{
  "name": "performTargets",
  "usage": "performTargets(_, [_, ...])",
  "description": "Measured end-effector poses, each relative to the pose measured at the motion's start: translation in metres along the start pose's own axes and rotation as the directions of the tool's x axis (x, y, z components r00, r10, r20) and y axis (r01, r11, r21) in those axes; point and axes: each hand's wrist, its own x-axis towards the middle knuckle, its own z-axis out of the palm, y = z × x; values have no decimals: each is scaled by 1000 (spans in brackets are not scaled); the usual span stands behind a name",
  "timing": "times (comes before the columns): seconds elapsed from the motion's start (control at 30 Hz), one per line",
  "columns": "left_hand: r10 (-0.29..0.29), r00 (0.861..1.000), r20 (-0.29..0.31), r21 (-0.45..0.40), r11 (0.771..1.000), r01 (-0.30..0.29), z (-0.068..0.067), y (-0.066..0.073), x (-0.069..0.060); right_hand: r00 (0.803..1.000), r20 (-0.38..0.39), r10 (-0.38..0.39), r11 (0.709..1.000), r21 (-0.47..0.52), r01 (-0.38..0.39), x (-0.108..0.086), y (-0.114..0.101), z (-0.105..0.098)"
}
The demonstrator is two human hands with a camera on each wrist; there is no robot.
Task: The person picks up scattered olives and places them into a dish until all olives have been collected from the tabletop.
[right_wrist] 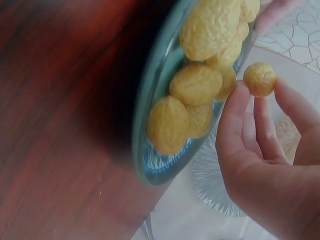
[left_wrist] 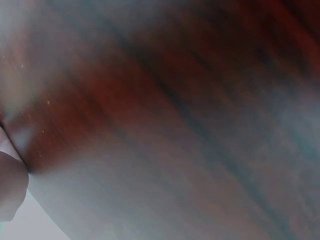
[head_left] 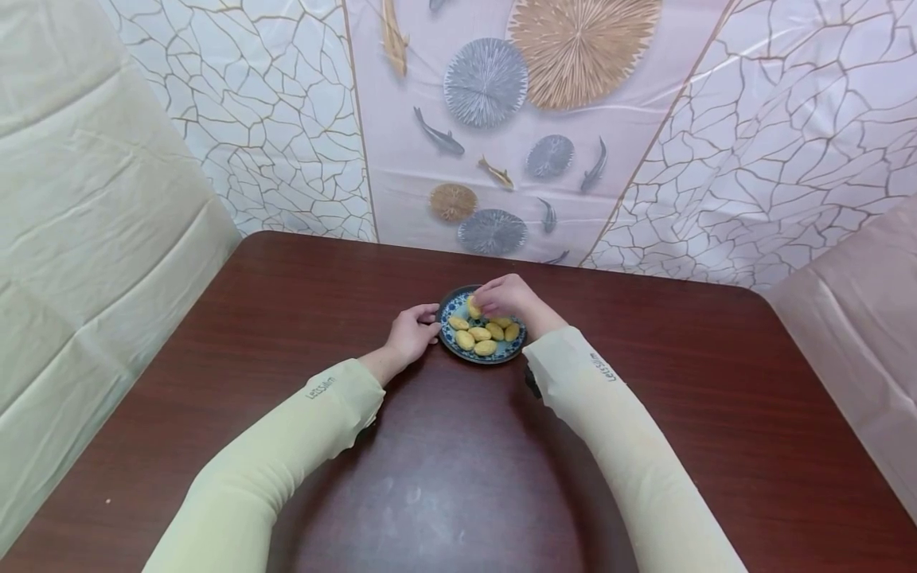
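Observation:
A round plate [head_left: 481,360] with a blue pattern and a dark rim lies on the table and bears several wrinkled yellow oval pieces [head_left: 485,348], like small potatoes. My right hand [head_left: 501,296] is over the plate's far side. In the right wrist view, thumb and fingertips pinch one such yellow piece [right_wrist: 260,79], raised beside the others. At the plate's left edge my left hand [head_left: 410,334] rests with thumb and fingers apart, against the rim. The left wrist view has only blurred table and a bit of finger [left_wrist: 12,185].
The dark red-brown table [head_left: 322,278] reaches back to a patterned cloth wall [head_left: 286,103]. Pale cloth [head_left: 79,199] hangs at the left, and more cloth [head_left: 852,294] at the right. A small white speck [head_left: 108,501] lies on the table's left side.

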Motion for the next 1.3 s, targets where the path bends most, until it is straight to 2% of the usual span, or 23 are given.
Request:
performTargets(0.13, [0, 1000, -4, -2, 1000, -1, 0, 0, -1, 1000, -22, -5, 1000, -1, 4, 3, 0, 6])
performTargets(0.27, [-1, 1000, -2, -9, 1000, 1, 0, 1, -1, 998, -58, -38, 998, -43, 35, 5, 0, 12])
performTargets(0.43, [6, 1000, 0, -11, 1000, -6, 0, 0, 0, 989, -103, -102, 980, -183, 82, 3, -1, 20])
performTargets(0.6, [8, 1000, 0, -19, 1000, -8, 0, 1, 0, 987, -106, -122, 953, -291, 86, 3, -2, 23])
performTargets(1.1, [-8, 999, 31, -27, 1000, 9, -2, 2, 0, 986, -143, -87, 983, -174, 61, -5, -1, 2])
performTargets(1.3, [-6, 998, 65, 38, 999, 3, -8, 10, 2, 983, -165, -84, 982, -178, 54, -8, 1, -12])
